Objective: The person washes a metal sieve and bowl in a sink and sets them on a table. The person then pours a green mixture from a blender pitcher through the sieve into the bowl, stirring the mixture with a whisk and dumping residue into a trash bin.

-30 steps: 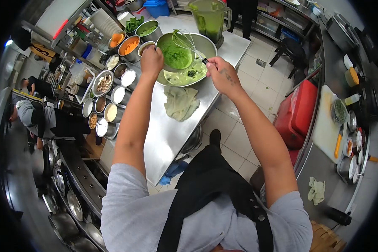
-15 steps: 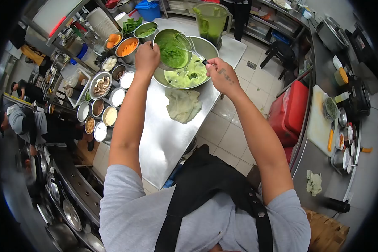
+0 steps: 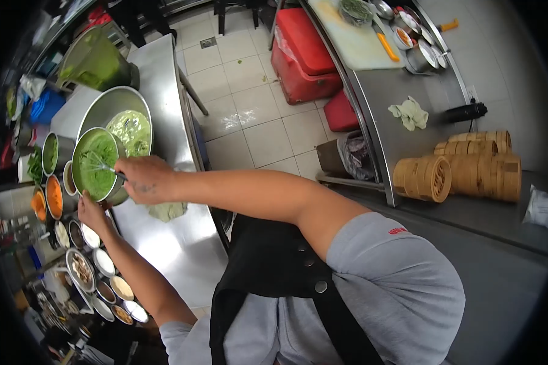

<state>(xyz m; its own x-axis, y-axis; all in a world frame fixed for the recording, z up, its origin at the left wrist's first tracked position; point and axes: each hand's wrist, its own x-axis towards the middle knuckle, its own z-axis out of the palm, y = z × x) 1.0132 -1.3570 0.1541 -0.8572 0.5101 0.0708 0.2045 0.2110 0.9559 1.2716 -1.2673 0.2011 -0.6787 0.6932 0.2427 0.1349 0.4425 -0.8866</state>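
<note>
My left hand (image 3: 92, 213) is closed on the near rim of a metal bowl (image 3: 118, 195), which is tilted and holds a thick green mixture. In my right hand (image 3: 144, 178) is the dark handle of a whisk (image 3: 106, 165); its wires are inside that bowl, over the green mixture. A larger metal bowl (image 3: 91, 111) stands on the steel table just beyond, with pale green liquid in it, partly hidden by the tilted bowl. A crumpled cloth (image 3: 168, 211) lies below my right wrist.
A green-smeared blender jug (image 3: 91, 64) stands behind the large bowl. Several small containers, including shredded carrot (image 3: 54, 196) and mushrooms (image 3: 80, 267), line the left side. Right: a red cooler (image 3: 304, 58), a counter with a cutting board (image 3: 347, 39), an orange-handled knife (image 3: 388, 47) and bamboo steamers (image 3: 423, 178).
The view has swung right, so the table sits further left. The whisk has moved from above the large bowl's side into the smaller bowl, and my right hand is closer to my left.
</note>
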